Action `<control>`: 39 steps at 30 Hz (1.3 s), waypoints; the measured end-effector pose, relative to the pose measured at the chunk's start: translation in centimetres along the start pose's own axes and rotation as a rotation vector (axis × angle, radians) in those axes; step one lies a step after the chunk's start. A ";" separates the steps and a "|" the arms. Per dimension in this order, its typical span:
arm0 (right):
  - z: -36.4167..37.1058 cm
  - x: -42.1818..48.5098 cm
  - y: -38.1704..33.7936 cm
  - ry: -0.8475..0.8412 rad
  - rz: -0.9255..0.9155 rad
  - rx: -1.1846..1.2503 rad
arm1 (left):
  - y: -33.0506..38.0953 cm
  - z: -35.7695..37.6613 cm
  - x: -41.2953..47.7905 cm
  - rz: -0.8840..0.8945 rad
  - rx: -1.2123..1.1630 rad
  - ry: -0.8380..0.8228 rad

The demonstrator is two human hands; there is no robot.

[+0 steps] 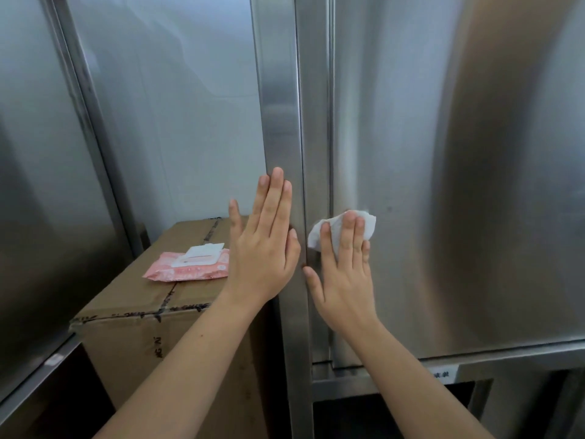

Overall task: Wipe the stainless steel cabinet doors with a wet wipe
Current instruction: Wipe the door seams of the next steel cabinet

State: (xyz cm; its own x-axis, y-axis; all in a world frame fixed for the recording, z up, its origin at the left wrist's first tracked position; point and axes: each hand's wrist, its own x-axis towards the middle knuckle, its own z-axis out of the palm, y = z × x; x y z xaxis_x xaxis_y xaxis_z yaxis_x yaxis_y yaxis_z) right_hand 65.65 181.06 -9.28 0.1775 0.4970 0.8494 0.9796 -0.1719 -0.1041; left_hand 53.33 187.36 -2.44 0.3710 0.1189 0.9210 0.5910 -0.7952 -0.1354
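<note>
A tall stainless steel cabinet door [459, 172] fills the right side of the view. My right hand [343, 274] lies flat with straight fingers on its left edge, pressing a crumpled white wet wipe [319, 232] against the metal. My left hand [267, 245] is also flat, fingers straight and pointing up, resting on the vertical steel post [281, 106] just left of the door seam. Another steel door panel [34, 185] stands at the far left.
A taped cardboard box [139, 315] stands in the gap left of the post. On top of it lies a pink pack of wet wipes [190, 264] with its white lid flipped up. A labelled steel ledge [443, 373] runs below the right door, above a dark opening.
</note>
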 end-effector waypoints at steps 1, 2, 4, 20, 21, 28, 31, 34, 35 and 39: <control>-0.3 0.6 0.0 0.011 -0.005 -0.005 | 0.0 -0.1 0.5 -0.008 0.003 0.013; -0.6 1.1 -0.1 0.019 -0.008 -0.014 | 0.0 -0.3 1.0 -0.015 0.003 0.023; -1.1 2.3 -0.2 0.033 -0.013 -0.036 | -0.2 -0.5 2.1 -0.011 0.009 0.038; -7.6 13.6 -1.5 0.120 -0.054 -0.059 | -1.7 -3.2 11.4 -0.006 0.033 0.129; -7.8 14.2 -1.6 0.120 -0.064 -0.056 | -1.7 -3.3 11.8 -0.006 0.036 0.134; -10.3 19.0 -1.6 0.146 -0.113 -0.052 | -2.5 -4.6 16.4 -0.001 0.049 0.159; -11.6 21.6 -1.7 0.169 -0.134 -0.043 | -3.2 -5.4 18.9 -0.004 0.049 0.166; -13.1 24.2 -1.9 0.184 -0.150 -0.060 | -3.6 -6.1 21.3 0.005 0.059 0.179; -13.6 25.1 -1.9 0.183 -0.153 -0.068 | -3.7 -6.2 22.0 0.006 0.064 0.185; -15.3 28.1 -2.2 0.157 -0.168 -0.095 | -3.9 -6.7 24.1 0.023 0.091 0.200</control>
State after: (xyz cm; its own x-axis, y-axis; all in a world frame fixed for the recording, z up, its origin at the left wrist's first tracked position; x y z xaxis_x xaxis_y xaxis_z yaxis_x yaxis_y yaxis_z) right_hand 67.04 182.37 22.70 -0.0111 0.3886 0.9213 0.9796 -0.1807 0.0880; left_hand 55.20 189.35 22.77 0.2413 -0.0265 0.9701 0.6496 -0.7383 -0.1818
